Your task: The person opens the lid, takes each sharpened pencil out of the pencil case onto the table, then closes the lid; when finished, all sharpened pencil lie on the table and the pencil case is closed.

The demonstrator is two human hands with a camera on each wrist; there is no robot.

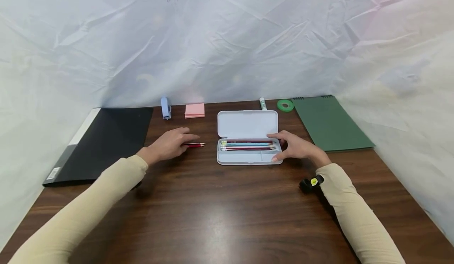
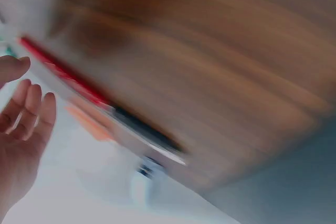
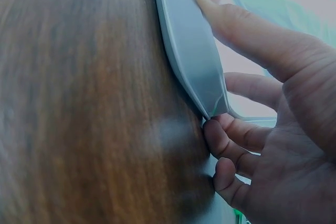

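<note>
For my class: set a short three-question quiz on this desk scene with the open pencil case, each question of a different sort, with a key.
1. True or false: the lid of the pencil case is shut.
2. Which thing lies by the left hand? A) the red pencil B) the green tape roll C) the pink sticky notes
3. Fill in: the right hand holds the case at its ____ end.

Key: 1 false, the lid stands open. 2 A. 3 right.
</note>
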